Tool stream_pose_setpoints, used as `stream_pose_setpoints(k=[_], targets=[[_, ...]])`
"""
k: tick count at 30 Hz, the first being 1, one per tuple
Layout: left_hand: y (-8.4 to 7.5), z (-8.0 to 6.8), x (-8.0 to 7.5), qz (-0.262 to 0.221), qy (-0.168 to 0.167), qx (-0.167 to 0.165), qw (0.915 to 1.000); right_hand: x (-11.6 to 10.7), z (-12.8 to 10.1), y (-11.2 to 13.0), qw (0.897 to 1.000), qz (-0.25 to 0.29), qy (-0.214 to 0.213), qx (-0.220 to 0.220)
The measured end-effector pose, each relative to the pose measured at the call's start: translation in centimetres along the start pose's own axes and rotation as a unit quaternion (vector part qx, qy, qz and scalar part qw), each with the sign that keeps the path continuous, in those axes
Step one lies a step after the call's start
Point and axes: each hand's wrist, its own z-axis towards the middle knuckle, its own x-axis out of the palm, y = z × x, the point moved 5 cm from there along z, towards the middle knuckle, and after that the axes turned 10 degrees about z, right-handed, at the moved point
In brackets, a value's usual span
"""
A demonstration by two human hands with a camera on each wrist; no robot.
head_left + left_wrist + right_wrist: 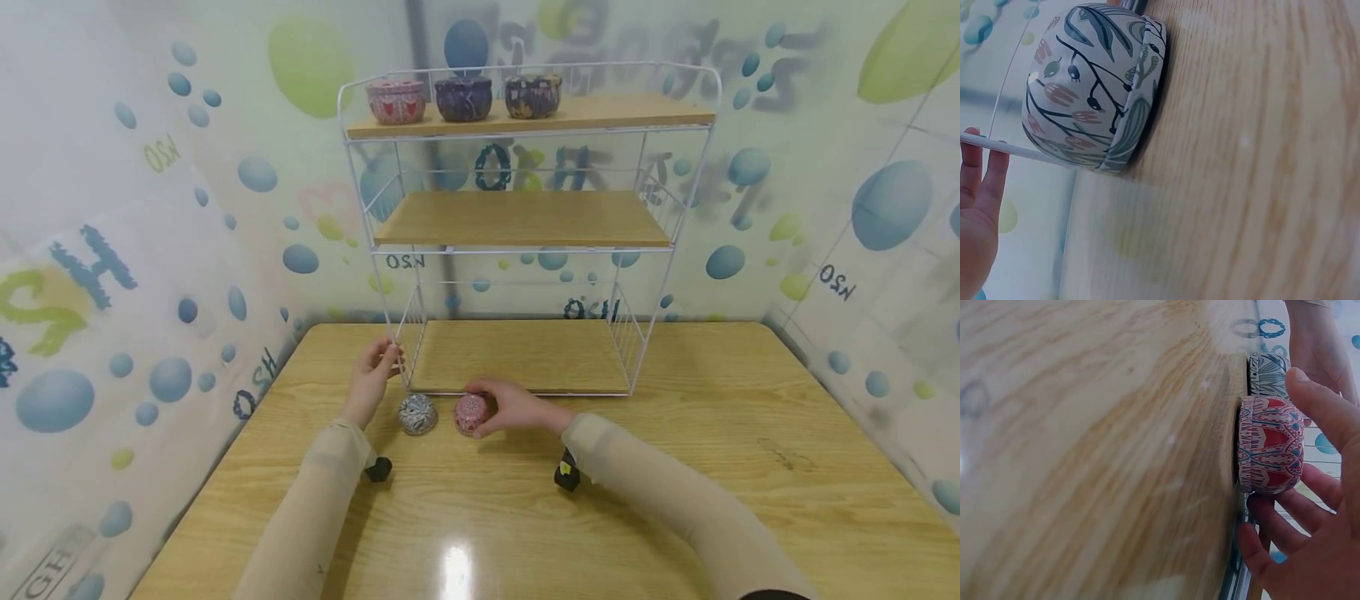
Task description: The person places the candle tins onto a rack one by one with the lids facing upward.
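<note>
My right hand (517,407) is spread around a small pink-and-red patterned round tin (471,413) on the table; its fingers lie along the far side and its thumb stands at the near side. From the right wrist view, the thumb looks slightly apart from this tin (1272,445). A grey-white leaf-patterned tin (417,414) sits to its left; the left wrist view shows its leaves and buds (1088,87) close up. At the left front post of the white wire rack (382,292), my left hand (373,371) has its fingers against the post, with the thumb's contact unclear.
The rack has three wooden shelves. On the top shelf (637,108) stand a pink heart-patterned tin (397,102), a dark purple tin (463,100) and a dark multicoloured tin (533,97). Patterned walls (810,250) enclose the wooden table (720,400) behind and at both sides.
</note>
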Motion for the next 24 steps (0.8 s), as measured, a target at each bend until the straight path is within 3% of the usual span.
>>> stream_pose_setpoints(k=[16, 24], targets=[[-0.22, -0.21, 0.07, 0.003, -0.004, 0.0, 1.0, 0.45, 0.55, -0.53, 0.999, -0.042, 0.007, 0.026], [-0.15, -0.13, -0.04, 0.0, -0.002, -0.004, 1.0, 0.8, 0.68, -0.3, 0.997, -0.066, -0.014, 0.024]])
